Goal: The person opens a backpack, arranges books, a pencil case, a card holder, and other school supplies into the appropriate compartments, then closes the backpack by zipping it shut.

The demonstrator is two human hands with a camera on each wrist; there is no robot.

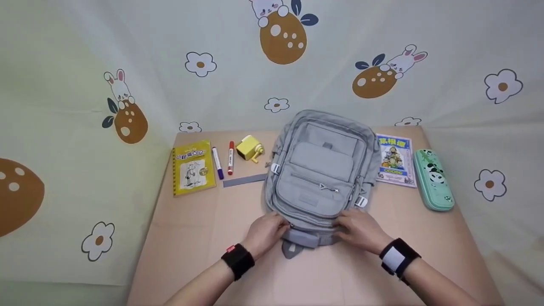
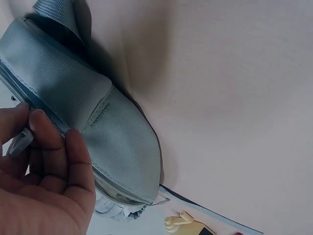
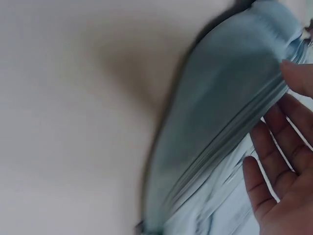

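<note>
A grey backpack (image 1: 325, 159) lies front side up on the table, its top end with the carry handle (image 1: 301, 238) toward me. My left hand (image 1: 267, 231) is at the left of that end. In the left wrist view its thumb and fingertips pinch a grey zipper pull (image 2: 20, 143) beside the zipper. My right hand (image 1: 361, 229) is at the right of the same end. In the right wrist view, its fingers (image 3: 271, 152) are spread and nearly straight along the zipped edge, with the thumb over the fabric.
Left of the backpack lie a yellow spiral notebook (image 1: 194, 168), a purple-capped marker (image 1: 217, 163), a red marker (image 1: 230, 158), a yellow pencil sharpener (image 1: 250, 148) with a crank and a grey strip (image 1: 244, 180). A comic-style book (image 1: 396, 161) and a green panda pencil case (image 1: 434, 180) lie right.
</note>
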